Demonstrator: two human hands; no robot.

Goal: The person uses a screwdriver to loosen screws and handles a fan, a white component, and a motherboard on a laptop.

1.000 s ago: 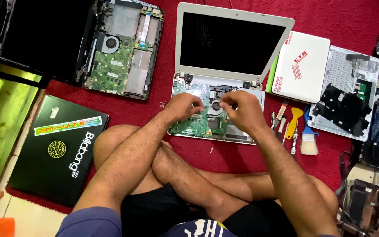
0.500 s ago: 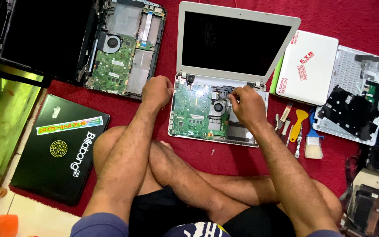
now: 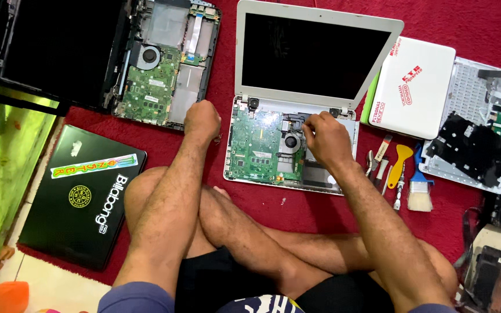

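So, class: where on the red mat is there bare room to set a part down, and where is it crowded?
Bare red mat runs between the opened black laptop and the white laptop, and below the white laptop's base toward the legs. It is crowded right of the right hand, where the tools and brush lie close together.

Both forearms are being extended up from the bottom of the frame over crossed bare legs. The left hand (image 3: 202, 120) is being held curled, knuckles up, at centre-left. The right hand (image 3: 327, 138) is being pressed down right of centre, fingers bent together.
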